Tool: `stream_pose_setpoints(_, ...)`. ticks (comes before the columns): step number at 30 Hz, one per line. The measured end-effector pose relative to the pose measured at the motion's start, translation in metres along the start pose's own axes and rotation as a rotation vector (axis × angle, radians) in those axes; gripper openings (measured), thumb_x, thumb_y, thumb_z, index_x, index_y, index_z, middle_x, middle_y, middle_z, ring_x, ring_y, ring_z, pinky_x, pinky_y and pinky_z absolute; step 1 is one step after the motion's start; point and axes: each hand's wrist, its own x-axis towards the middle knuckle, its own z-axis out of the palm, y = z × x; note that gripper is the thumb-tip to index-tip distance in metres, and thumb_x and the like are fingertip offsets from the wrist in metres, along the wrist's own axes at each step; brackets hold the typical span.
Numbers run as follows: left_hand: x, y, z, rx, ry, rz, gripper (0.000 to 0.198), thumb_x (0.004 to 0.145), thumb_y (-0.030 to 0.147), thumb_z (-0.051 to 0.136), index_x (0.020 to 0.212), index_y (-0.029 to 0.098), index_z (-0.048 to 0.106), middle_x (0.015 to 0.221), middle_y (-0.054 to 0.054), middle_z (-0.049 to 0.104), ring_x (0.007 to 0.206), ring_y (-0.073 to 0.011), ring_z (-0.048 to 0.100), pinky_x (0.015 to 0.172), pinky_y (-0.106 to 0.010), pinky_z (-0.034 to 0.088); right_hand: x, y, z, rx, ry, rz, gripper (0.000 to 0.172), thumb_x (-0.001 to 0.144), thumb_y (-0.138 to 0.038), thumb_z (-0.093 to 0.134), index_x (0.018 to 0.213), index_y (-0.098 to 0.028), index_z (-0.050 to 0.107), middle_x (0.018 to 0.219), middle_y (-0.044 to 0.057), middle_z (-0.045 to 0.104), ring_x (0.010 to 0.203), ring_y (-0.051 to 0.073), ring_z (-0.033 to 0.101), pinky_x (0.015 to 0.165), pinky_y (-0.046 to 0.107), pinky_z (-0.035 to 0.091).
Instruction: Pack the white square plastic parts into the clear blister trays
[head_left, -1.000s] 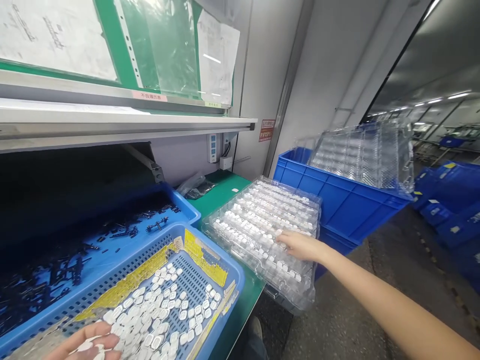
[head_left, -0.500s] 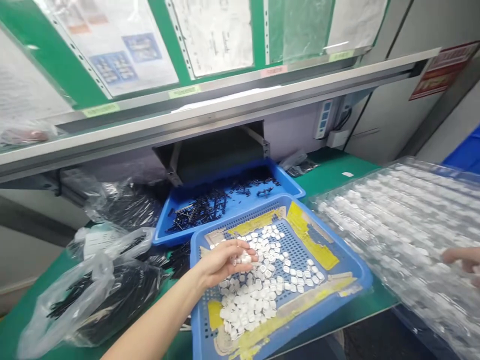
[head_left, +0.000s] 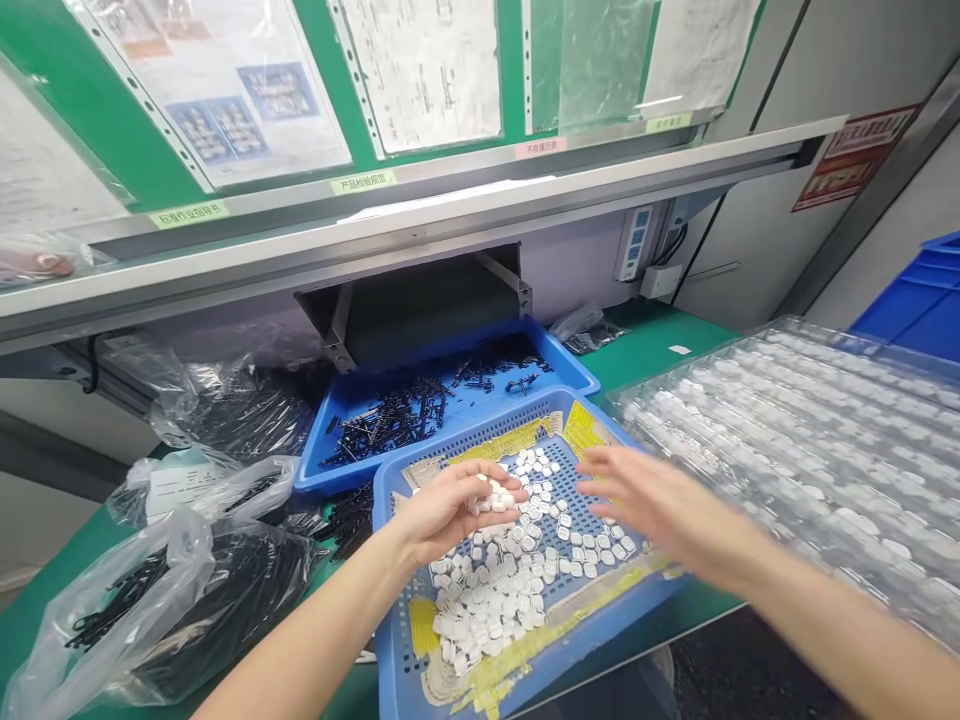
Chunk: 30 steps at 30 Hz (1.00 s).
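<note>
My left hand (head_left: 450,510) is cupped palm-up over a blue perforated basket (head_left: 592,640), its fingers curled round several small white square plastic pieces (head_left: 495,497). Over the basket's right side, my right hand (head_left: 645,495) is slightly blurred, fingers extended and apart, with nothing seen in it. More white pieces (head_left: 491,610) of the same kind lie in the basket, heaped toward the near left and scattered toward the right. Yellow tape (head_left: 585,428) lines parts of the basket. To the right, a clear plastic tray (head_left: 787,440) holds rows of white pieces.
Behind the basket stands a blue tray (head_left: 480,405) with loose black parts. Clear bags (head_left: 225,600) of black parts lie on the left of the green table (head_left: 667,335). A metal shelf edge (head_left: 420,232) crosses above, and a blue crate (head_left: 915,300) is at far right.
My right hand has moved left from the clear tray to above the basket's right side. My left hand stays cupped with white pieces. The view has shifted slightly.
</note>
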Motion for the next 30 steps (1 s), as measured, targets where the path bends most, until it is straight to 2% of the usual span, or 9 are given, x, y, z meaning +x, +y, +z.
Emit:
stream_pose_setpoints(1,-0.001,0.001,0.005,0.038,-0.011,0.036,0.008,0.07,0.012,0.052,0.077,0.013,0.053,0.092,-0.008,0.058,0.087,-0.0183,0.055,0.081,-0.033,0.043,0.009,0.018,0.014,0.024,0.003,0.099,0.01,0.077,-0.02,0.044,0.079,-0.018,0.054,0.072,0.006,0.057,0.064,0.014,0.055,0.061,0.03,0.045)
stream_pose_setpoints(3,-0.002,0.002,0.014,0.151,-0.004,0.104,0.008,0.07,0.016,0.053,0.078,0.014,0.053,0.091,-0.007,0.058,0.077,-0.0156,0.057,0.073,-0.03,0.045,0.026,0.047,0.031,0.106,0.016,0.181,0.021,0.079,-0.031,0.039,0.072,-0.016,0.052,0.066,0.005,0.055,0.061,0.013,0.055,0.059,0.029,0.044)
stream_pose_setpoints(5,-0.002,0.002,0.019,0.296,0.049,0.174,0.009,0.071,0.021,0.052,0.078,0.015,0.052,0.091,-0.007,0.059,0.072,-0.0151,0.057,0.066,-0.027,0.046,0.039,0.066,0.034,0.224,-0.041,0.158,0.026,0.08,-0.035,0.036,0.074,-0.015,0.051,0.066,0.004,0.055,0.061,0.013,0.055,0.062,0.029,0.044)
stream_pose_setpoints(7,-0.001,0.001,0.019,0.417,0.118,0.253,0.009,0.072,0.024,0.051,0.075,0.016,0.052,0.091,-0.006,0.058,0.077,-0.0165,0.057,0.067,-0.027,0.046,0.048,0.076,0.028,0.315,-0.075,0.126,0.027,0.078,-0.036,0.038,0.083,-0.013,0.051,0.072,0.005,0.056,0.066,0.014,0.057,0.068,0.032,0.044)
stream_pose_setpoints(10,0.001,0.0,0.013,0.475,0.175,0.326,0.009,0.075,0.025,0.048,0.073,0.016,0.052,0.092,-0.005,0.058,0.088,-0.0175,0.054,0.079,-0.029,0.042,0.049,0.08,0.018,0.348,-0.03,0.145,0.037,0.076,-0.039,0.042,0.096,-0.009,0.049,0.084,0.011,0.057,0.078,0.018,0.057,0.076,0.035,0.042)
stream_pose_setpoints(14,0.002,-0.001,0.006,0.379,0.156,0.293,0.01,0.075,0.023,0.049,0.079,0.015,0.052,0.093,-0.007,0.058,0.093,-0.0191,0.052,0.085,-0.032,0.039,0.044,0.077,0.015,0.358,-0.046,0.144,0.042,0.076,-0.041,0.04,0.101,-0.008,0.048,0.092,0.014,0.056,0.082,0.018,0.057,0.077,0.033,0.042)
stream_pose_setpoints(20,-0.002,0.001,0.005,0.075,0.023,0.122,0.014,0.073,0.019,0.051,0.084,0.013,0.055,0.095,-0.009,0.057,0.091,-0.0216,0.053,0.084,-0.035,0.04,0.044,0.078,0.015,0.39,-0.03,0.13,0.035,0.076,-0.038,0.042,0.098,-0.01,0.049,0.085,0.009,0.057,0.078,0.014,0.057,0.078,0.031,0.042)
stream_pose_setpoints(24,0.005,0.0,0.002,-0.041,0.025,0.12,0.016,0.074,0.022,0.05,0.081,0.01,0.057,0.093,-0.011,0.057,0.089,-0.0209,0.054,0.086,-0.033,0.04,0.042,0.078,0.016,0.353,-0.018,0.146,0.03,0.076,-0.035,0.042,0.093,-0.012,0.051,0.084,0.009,0.057,0.08,0.016,0.057,0.075,0.032,0.044)
stream_pose_setpoints(30,0.009,-0.005,0.024,0.076,-0.021,0.124,0.033,0.08,0.039,0.038,0.081,0.013,0.057,0.093,-0.008,0.056,0.082,-0.0177,0.054,0.079,-0.032,0.041,0.04,0.075,0.021,0.38,0.057,0.143,0.021,0.076,-0.032,0.042,0.079,-0.014,0.052,0.072,0.005,0.056,0.069,0.014,0.056,0.071,0.034,0.044)
